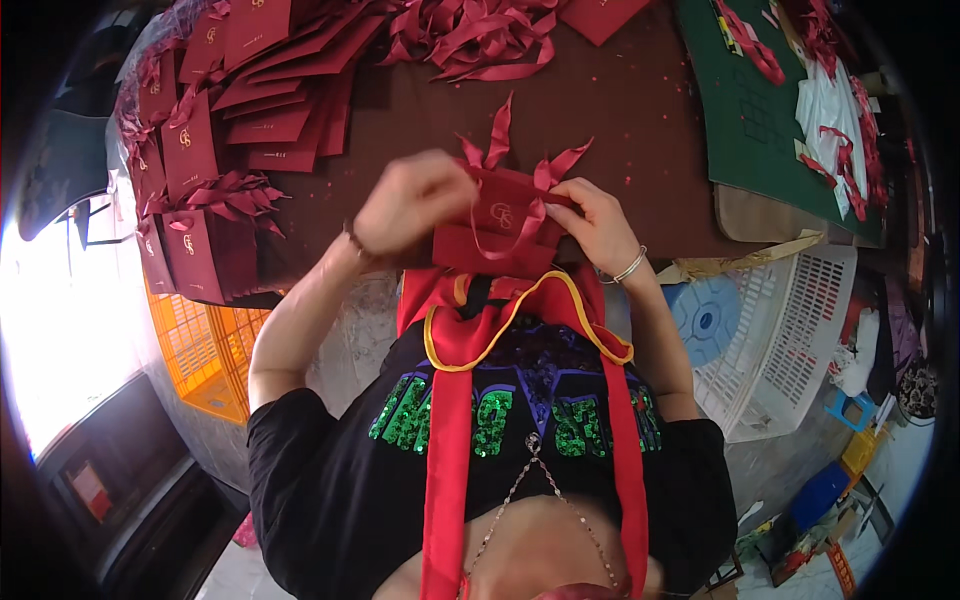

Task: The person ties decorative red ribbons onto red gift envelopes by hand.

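A dark red paper bag [505, 228] is held at the middle of the near edge of a brown-covered worktop [620, 130], between a worker's two hands, which are set apart at either side of its upper edge. The upper right corner is pinched between thumb and fingers of the right hand [598, 222]; the left hand [418, 200] is blurred at the upper left corner, and whether anything is gripped there cannot be told. The corners are presumably taken so that the mouth can be steadied and the ribbon handle [537, 212], looped down over the front, be left within reach. The mouth is pointed toward the far edge, as are the standing ribbon tails [500, 130], and the printed emblem is turned upright to the wearer. The upper edge is run left to right, dipping slightly rightward; which side is longer cannot be judged, as the bag is tilted and partly covered. Similar bags [195, 150] are massed at the far left corner, and a heap of ribbons [480, 40] is laid along the far edge, probably to leave the near middle for handling. A green mat [750, 120] is spread by the right edge.
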